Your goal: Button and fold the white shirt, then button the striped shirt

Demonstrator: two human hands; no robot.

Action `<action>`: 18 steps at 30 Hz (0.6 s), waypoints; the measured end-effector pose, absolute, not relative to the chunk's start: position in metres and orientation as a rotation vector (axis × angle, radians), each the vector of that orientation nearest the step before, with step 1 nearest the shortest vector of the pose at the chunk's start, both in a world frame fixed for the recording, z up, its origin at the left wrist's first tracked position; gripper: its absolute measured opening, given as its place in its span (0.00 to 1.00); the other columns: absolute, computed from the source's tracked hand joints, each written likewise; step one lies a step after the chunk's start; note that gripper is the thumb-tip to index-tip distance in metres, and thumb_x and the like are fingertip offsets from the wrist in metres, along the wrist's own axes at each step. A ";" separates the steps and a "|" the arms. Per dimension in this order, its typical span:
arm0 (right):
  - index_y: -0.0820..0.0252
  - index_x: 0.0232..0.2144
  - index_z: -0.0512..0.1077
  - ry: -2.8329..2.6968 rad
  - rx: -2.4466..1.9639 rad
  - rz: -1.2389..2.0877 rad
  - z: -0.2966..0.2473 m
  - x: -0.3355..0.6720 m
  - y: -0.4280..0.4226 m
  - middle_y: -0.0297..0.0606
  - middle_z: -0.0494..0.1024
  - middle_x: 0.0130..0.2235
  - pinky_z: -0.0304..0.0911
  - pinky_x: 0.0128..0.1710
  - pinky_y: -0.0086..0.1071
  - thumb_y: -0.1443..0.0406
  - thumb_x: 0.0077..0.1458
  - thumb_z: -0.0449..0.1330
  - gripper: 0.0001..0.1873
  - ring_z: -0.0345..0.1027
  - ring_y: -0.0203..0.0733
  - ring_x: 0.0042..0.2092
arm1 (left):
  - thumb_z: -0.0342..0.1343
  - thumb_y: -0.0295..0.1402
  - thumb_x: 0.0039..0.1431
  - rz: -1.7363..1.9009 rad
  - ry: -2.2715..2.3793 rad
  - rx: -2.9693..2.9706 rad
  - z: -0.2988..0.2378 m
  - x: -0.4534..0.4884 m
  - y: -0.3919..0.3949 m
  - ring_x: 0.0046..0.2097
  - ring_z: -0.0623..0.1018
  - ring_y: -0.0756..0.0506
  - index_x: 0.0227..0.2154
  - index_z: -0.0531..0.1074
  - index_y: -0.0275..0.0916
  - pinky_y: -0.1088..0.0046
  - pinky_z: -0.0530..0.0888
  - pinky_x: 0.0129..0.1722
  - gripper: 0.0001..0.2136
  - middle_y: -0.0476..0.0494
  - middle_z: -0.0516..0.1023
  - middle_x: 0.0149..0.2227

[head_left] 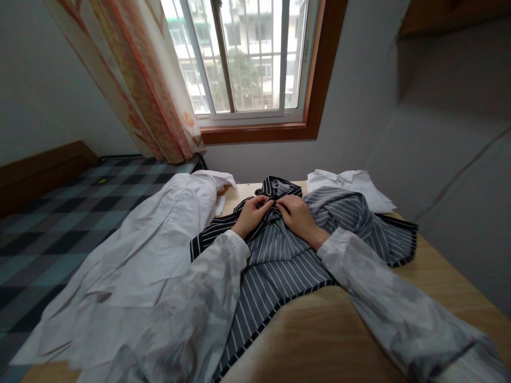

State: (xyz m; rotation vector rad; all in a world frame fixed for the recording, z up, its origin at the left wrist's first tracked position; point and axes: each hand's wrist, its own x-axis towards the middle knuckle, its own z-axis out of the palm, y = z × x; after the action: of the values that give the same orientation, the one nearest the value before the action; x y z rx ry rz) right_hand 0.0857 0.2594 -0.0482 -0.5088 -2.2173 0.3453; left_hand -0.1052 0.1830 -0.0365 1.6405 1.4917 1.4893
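A dark shirt with white pinstripes (285, 266) lies spread over the wooden table, its paler inner side facing up in large part. Near its collar (275, 186), my left hand (254, 213) pinches the black striped front edge between thumb and fingers. Close against it, my right hand (294, 214) pinches the same spot, and the fingertips of both hands almost meet. Whatever small part sits between the fingertips, such as a button, is hidden. The shirt's right side is bunched beside my right wrist, and its hem curves toward me.
A white shirt (159, 229) lies at the left, across the table and the checkered bed (51, 213). Folded white cloth (351, 186) rests at the back right of the wooden table (331, 335). Behind stand a window (255, 58) and a patterned curtain (139, 74).
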 end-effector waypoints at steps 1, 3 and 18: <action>0.56 0.43 0.79 -2.227 -0.508 0.340 -0.048 0.086 0.259 0.46 0.85 0.45 0.68 0.60 0.49 0.66 0.76 0.57 0.10 0.77 0.55 0.50 | 0.66 0.54 0.65 1.483 1.477 1.638 -0.036 -0.105 0.183 0.38 0.76 0.45 0.36 0.81 0.38 0.69 0.72 0.41 0.21 0.45 0.82 0.35; 0.56 0.43 0.78 -2.246 -0.500 0.325 -0.047 0.085 0.258 0.46 0.84 0.45 0.68 0.61 0.49 0.66 0.76 0.57 0.10 0.77 0.55 0.50 | 0.66 0.54 0.65 1.464 1.446 1.636 -0.034 -0.105 0.183 0.37 0.74 0.45 0.34 0.79 0.38 0.69 0.71 0.40 0.21 0.46 0.80 0.33; 0.54 0.37 0.74 -2.221 -0.478 0.347 -0.043 0.085 0.255 0.42 0.80 0.40 0.67 0.53 0.43 0.68 0.70 0.59 0.07 0.73 0.51 0.45 | 0.64 0.57 0.64 1.304 1.432 1.611 -0.032 -0.105 0.184 0.35 0.68 0.47 0.30 0.72 0.40 0.70 0.67 0.37 0.24 0.51 0.71 0.30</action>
State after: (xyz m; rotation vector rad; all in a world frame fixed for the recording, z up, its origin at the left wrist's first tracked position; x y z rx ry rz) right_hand 0.0849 0.2550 -0.0433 -0.4784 -2.2209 0.3470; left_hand -0.1053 0.1844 -0.0320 1.6108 1.4321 1.3044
